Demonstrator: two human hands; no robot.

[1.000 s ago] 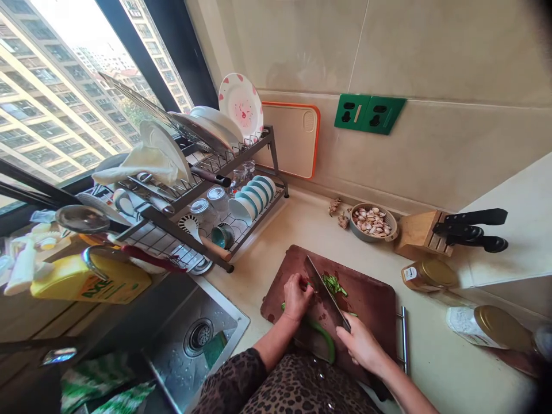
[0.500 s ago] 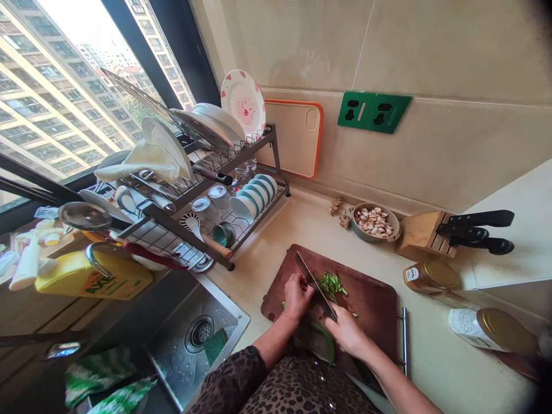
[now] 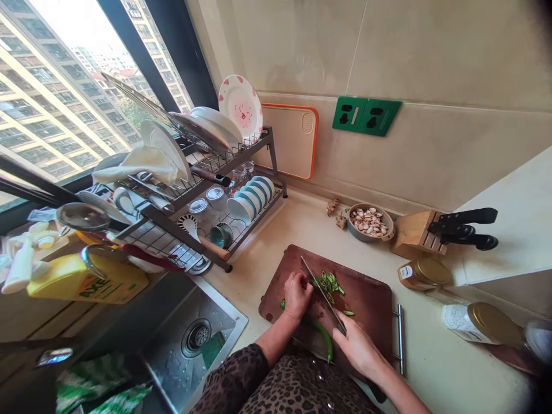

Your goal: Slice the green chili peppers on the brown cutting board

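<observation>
A brown cutting board (image 3: 368, 310) lies on the counter in front of me. My left hand (image 3: 297, 294) is closed, fingers curled, over a green chili pepper (image 3: 283, 303); one end pokes out at the left and most of it is hidden. My right hand (image 3: 357, 345) grips a kitchen knife (image 3: 322, 294) by its handle, the blade angled up and left beside my left fingertips. Chopped green pepper (image 3: 331, 284) sits in a small pile just right of the blade. Another long green chili (image 3: 326, 342) rests on the board between my forearms.
Left of the board are a sink (image 3: 172, 351) and a dish rack (image 3: 248, 236) with plates and bowls. Behind stand a bowl of garlic cloves (image 3: 370, 222), ginger (image 3: 333, 207) and a knife block (image 3: 416, 233). Two gold-lidded jars (image 3: 425, 273) line the right side.
My right hand and the knife have shifted slightly to the right and down, and a small green slice shows more clearly beside the blade. My left hand stays nearly in place.
</observation>
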